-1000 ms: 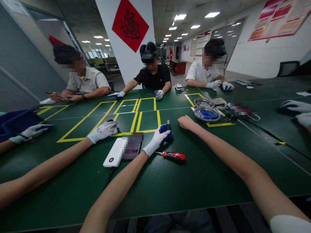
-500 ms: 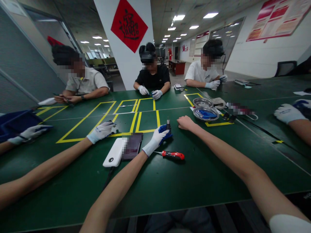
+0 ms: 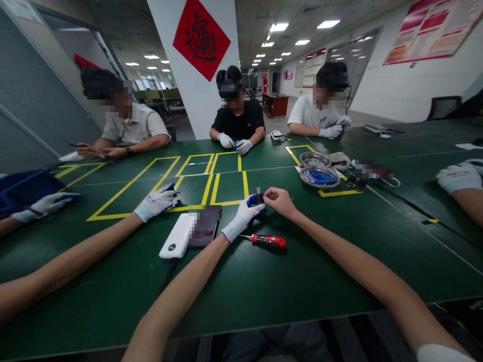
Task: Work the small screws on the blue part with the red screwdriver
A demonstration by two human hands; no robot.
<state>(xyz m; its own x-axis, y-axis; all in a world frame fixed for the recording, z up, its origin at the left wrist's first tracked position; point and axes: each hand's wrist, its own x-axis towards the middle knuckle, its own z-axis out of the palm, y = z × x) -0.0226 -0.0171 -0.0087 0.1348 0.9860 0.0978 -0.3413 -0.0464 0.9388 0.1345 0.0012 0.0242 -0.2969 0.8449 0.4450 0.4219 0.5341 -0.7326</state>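
Note:
My left hand (image 3: 241, 221), in a white glove with blue palm coating, is closed around a small black cylindrical part with a metal tip (image 3: 259, 196). The part stands upright, its tip above the fingers. Bare and ungloved, my right hand (image 3: 283, 202) is just right of that part, thumb and fingertips pinched together beside its upper end. Whether the pinch touches the part or has something tiny in it, I cannot make out. Below my left hand, a red and black screwdriver (image 3: 268, 241) lies on the green table (image 3: 294, 281).
Left of my left forearm lie a white power bank (image 3: 177, 235) and a dark phone (image 3: 206, 226). Metal bowls (image 3: 320, 177) stand at the right, one holding blue material. A co-worker's gloved hand (image 3: 156, 202) is at left, another's (image 3: 458, 177) at far right. Yellow tape marks the table.
My right hand has moved left, from resting on the table to beside the metal-tipped part, its fingers now pinched. My left hand keeps its hold almost in place.

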